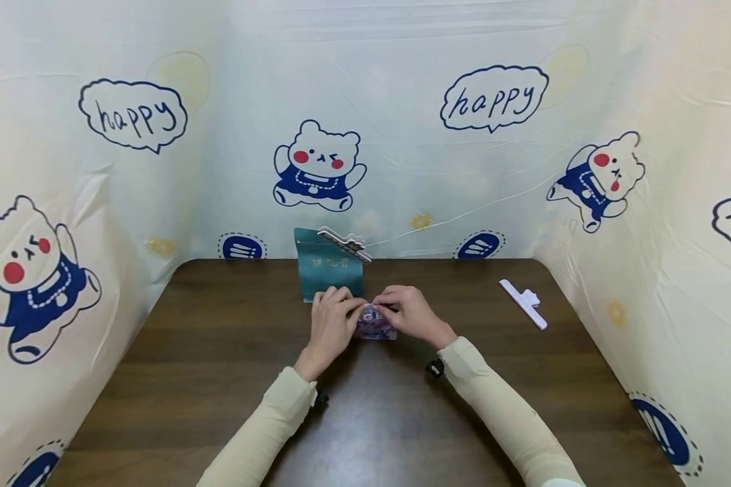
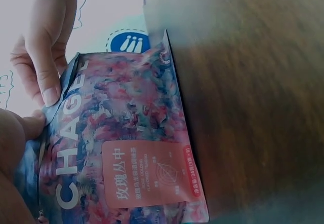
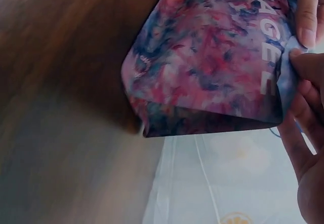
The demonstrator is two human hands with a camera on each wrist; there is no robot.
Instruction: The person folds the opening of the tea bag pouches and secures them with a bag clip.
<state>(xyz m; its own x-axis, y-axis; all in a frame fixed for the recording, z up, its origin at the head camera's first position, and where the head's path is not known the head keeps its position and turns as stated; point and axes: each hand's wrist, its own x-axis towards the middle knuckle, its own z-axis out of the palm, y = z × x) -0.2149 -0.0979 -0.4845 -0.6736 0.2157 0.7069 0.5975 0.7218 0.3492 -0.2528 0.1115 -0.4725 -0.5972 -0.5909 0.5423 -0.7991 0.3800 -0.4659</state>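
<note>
A pink and blue floral tea bag (image 1: pixel 375 327) stands on the table between both hands, its top edge folded over. My left hand (image 1: pixel 331 323) pinches the fold at one end, thumb along the front. At the other end, the thumb and fingers of my right hand (image 1: pixel 411 312) pinch the same fold. The left wrist view shows the bag's front (image 2: pixel 126 107) with large white letters and a pink label. Seen from the right wrist, the bag's gusseted side (image 3: pixel 202 121) is tucked inward.
Behind the left hand stands a teal bag (image 1: pixel 329 267) with a black-and-white clip (image 1: pixel 345 243) across its top corner. A white sealing clip (image 1: pixel 524 304) lies at the table's right. The brown table (image 1: pixel 219 379) meets a printed curtain (image 1: pixel 402 149) at the back and sides.
</note>
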